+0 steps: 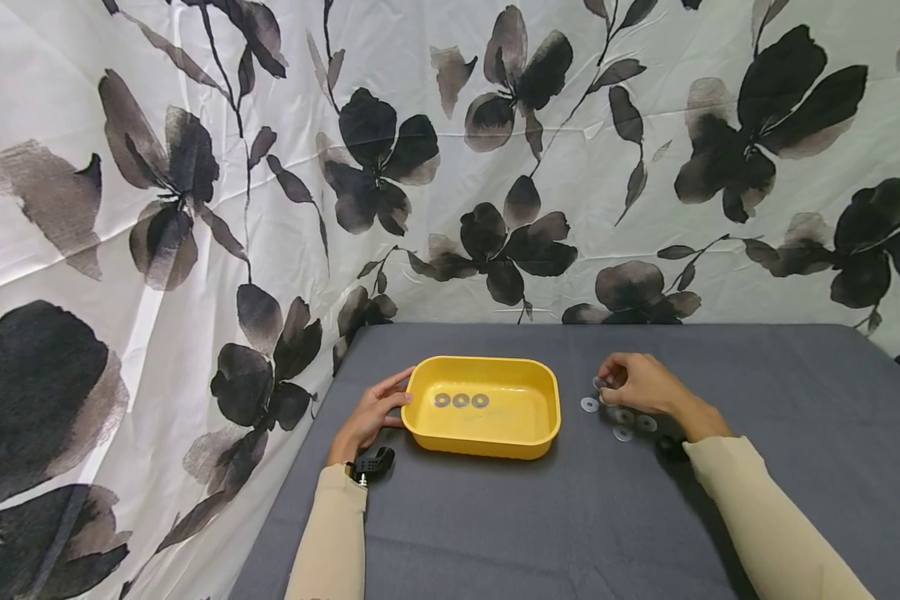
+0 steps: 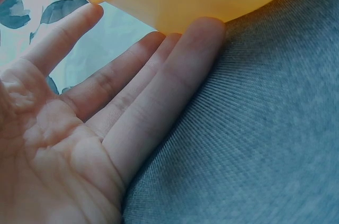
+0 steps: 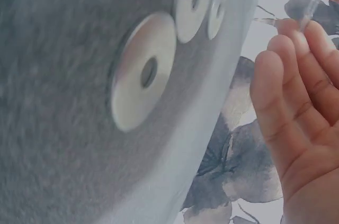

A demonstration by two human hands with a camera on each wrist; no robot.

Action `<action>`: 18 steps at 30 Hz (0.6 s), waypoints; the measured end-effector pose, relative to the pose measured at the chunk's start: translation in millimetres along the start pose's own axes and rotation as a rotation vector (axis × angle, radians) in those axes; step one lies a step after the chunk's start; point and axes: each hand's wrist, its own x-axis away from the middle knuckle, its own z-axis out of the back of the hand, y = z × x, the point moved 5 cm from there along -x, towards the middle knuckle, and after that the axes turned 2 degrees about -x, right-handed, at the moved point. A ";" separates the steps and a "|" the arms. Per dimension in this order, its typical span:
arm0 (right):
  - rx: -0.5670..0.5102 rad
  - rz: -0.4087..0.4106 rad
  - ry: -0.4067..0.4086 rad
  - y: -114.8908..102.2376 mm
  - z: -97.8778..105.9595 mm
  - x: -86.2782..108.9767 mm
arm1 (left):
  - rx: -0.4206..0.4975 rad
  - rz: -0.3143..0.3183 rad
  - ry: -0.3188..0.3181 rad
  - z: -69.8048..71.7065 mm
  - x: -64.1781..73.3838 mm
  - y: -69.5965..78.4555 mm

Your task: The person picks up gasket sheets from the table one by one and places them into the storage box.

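A yellow plastic tray [image 1: 480,446] stands on the grey cloth with three flat metal washers [image 1: 461,401] in a row inside it. Against its left end rests my left hand [image 1: 371,418], and the left wrist view shows its fingers [image 2: 143,113] extended, tips at the tray wall. To the right of the tray, my right hand [image 1: 640,383] pinches a washer [image 3: 311,9] between thumb and fingertips, seen nearly edge-on in the right wrist view. Several loose washers [image 1: 622,434] lie on the cloth beneath and around this hand; one washer [image 3: 144,73] appears large in the right wrist view.
A grey cloth [image 1: 495,533] covers the table, whose far edge meets a hanging white curtain [image 1: 615,192] with dark flowers. More of this curtain hangs along the left side. A dark band with a small device [image 1: 375,462] is on the left wrist.
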 end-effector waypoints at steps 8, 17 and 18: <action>-0.067 0.024 0.059 -14.7 1.7 0.8 | -0.003 -0.001 0.001 -0.1 -0.9 -0.3; -0.072 0.083 0.078 -46.3 4.8 -2.7 | -0.001 -0.008 0.002 1.5 -1.5 -0.6; -0.072 0.086 0.080 -50.2 4.8 -3.5 | -0.001 -0.009 0.001 1.7 -1.5 -0.6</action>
